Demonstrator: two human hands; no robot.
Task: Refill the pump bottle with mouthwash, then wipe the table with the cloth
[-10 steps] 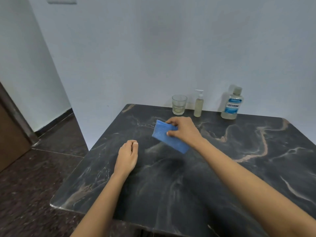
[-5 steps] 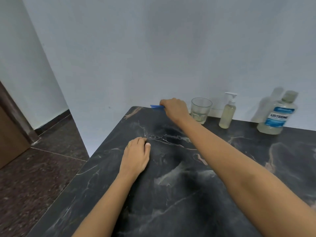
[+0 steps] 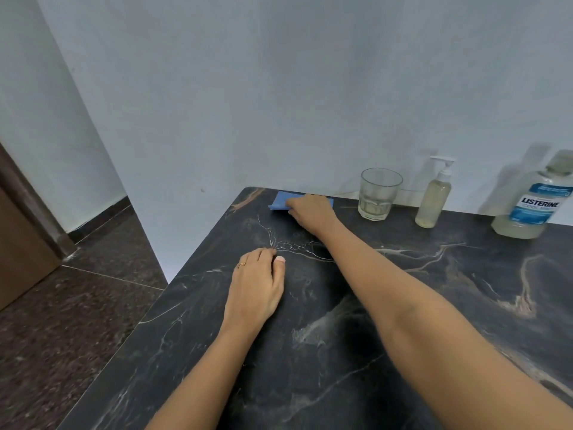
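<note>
My right hand [image 3: 311,211] presses the blue cloth [image 3: 280,201] flat on the dark marble table [image 3: 387,305], at the far left corner against the wall. Most of the cloth is hidden under the hand. My left hand [image 3: 255,285] rests on the table nearer me, fingers curled, holding nothing. The pump bottle [image 3: 434,198], with pale yellowish liquid and a white pump, stands upright by the wall. Right of it stands the Listerine mouthwash bottle [image 3: 530,201], capped.
A clear glass [image 3: 378,193] with a little liquid stands between the cloth and the pump bottle. The table's left edge drops to a dark stone floor [image 3: 62,321]. A brown door [image 3: 18,243] is at the far left.
My right hand has carried the cloth from the table's middle to the far left corner and laid it flat there. My left hand stayed on the table. The view shifted left and closer.
</note>
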